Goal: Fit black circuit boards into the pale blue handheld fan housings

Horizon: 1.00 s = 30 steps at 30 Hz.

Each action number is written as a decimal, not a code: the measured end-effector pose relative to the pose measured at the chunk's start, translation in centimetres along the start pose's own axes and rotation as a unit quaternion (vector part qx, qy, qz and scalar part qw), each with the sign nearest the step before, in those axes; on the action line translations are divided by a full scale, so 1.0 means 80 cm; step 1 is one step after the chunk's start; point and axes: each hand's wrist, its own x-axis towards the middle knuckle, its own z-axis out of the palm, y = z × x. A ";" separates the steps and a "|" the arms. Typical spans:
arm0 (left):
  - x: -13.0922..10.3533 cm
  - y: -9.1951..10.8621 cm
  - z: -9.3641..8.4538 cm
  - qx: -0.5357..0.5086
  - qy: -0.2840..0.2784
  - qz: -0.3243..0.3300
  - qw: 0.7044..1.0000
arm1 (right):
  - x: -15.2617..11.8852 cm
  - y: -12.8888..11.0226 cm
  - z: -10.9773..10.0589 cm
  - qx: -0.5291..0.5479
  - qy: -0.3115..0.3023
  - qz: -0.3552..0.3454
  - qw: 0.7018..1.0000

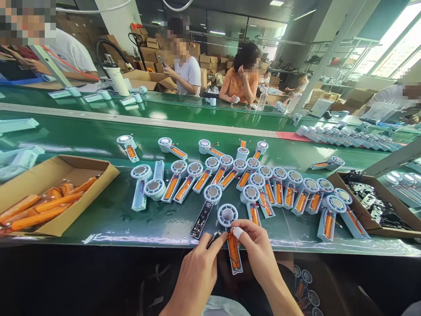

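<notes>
At the front edge of the bench, a pale-blue handheld fan housing (227,215) lies between my hands, its round grille away from me and an orange battery (234,255) in its open handle. My left hand (199,267) is closed on a small black circuit board (214,239) and touches the left side of the neck. A white cover sits on the thumb of my right hand (255,245), which pinches the housing's neck near the thin wires; the exact grip is partly hidden. Just left lies another fan housing (212,194), with a black circuit board (201,220) over its handle.
Several fan housings (276,193) with orange batteries spread across the green bench. A cardboard box of orange batteries (98,169) stands left, a box of black circuit boards (342,180) right. Fan housings lie below the bench edge (305,276). Several people sit across the line.
</notes>
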 end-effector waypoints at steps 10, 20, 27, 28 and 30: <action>0.004 0.013 -0.001 -0.047 0.012 0.000 0.999 | -0.011 0.011 0.002 -0.166 -0.014 -0.166 0.972; 0.003 0.011 -0.005 -0.096 0.026 0.015 0.995 | -0.005 0.002 -0.017 -0.291 -0.079 -0.230 0.925; 0.002 0.009 -0.001 -0.098 0.037 0.015 0.994 | -0.004 0.000 -0.019 -0.372 -0.047 -0.276 0.885; 0.001 0.009 0.000 -0.099 0.035 0.016 0.994 | -0.004 0.001 -0.018 -0.382 -0.043 -0.294 0.875; 0.001 0.008 0.000 -0.103 0.040 0.013 0.994 | -0.004 0.001 -0.015 -0.390 -0.037 -0.317 0.864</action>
